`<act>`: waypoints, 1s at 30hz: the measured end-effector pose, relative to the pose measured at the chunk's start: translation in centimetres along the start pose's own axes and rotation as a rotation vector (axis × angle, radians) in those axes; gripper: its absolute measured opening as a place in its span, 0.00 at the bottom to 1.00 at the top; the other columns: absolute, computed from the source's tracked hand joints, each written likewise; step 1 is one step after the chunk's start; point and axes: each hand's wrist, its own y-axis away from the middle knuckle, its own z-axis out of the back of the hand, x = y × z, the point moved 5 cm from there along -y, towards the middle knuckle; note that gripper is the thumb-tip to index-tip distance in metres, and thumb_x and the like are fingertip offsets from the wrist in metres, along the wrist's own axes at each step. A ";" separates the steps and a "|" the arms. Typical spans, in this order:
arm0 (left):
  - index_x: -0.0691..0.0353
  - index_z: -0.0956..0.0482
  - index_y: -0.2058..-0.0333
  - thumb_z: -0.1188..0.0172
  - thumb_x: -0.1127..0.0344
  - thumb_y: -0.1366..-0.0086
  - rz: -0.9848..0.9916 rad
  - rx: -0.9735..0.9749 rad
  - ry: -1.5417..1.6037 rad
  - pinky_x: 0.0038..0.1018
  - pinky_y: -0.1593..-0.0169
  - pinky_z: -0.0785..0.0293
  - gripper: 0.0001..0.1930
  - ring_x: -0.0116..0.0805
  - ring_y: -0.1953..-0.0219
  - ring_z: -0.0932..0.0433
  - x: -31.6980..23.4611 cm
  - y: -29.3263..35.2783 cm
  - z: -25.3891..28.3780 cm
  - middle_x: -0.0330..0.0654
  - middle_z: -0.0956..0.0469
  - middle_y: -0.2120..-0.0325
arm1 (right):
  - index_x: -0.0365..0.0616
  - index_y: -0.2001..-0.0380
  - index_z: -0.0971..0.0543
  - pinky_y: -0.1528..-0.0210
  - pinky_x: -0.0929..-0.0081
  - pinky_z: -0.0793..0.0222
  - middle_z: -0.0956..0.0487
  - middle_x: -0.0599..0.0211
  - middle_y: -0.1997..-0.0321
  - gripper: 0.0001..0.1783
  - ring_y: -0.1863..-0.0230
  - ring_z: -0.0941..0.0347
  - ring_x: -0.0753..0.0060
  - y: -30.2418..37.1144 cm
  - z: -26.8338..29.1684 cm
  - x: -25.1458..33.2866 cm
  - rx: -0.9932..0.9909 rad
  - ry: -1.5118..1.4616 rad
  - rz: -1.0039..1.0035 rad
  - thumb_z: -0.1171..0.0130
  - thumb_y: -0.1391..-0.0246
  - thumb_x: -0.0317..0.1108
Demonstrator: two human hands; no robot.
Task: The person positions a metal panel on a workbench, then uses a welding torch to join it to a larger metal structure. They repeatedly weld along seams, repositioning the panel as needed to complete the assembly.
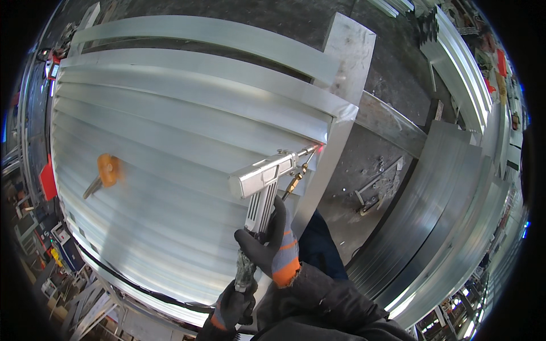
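Note:
My right hand [274, 244], in a grey and orange glove, wraps round the grip of a silver handheld laser welding gun [266, 175]. The gun's nozzle points up and right, and a red light spot glows at its tip, at the right end of the slatted metal panel [148, 131]. A thin brass-coloured feed tube [296, 183] runs beside the nozzle to that tip. Below the grip, my left hand [234, 307], gloved too, is closed round the gun's wrapped cable [245, 274]. The fingers of my left hand are partly in shadow.
A tool with an orange-brown head and grey stem, like a mallet [109, 170], lies on the panel's left part. Long metal profiles [421, 210] are stacked at the right. Scraps [380, 184] litter the floor between. A black cable [142, 291] follows the panel's near edge.

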 end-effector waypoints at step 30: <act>0.60 0.25 0.53 0.46 0.48 0.31 0.012 0.017 -0.077 0.23 0.77 0.38 0.20 0.21 0.81 0.32 -1.5 -0.4 -0.9 0.34 0.28 0.81 | 0.42 0.30 0.54 0.67 0.72 0.25 0.28 0.59 0.55 0.46 0.64 0.26 0.75 -0.3 0.4 -0.8 -0.107 -0.124 -0.181 0.41 0.48 0.20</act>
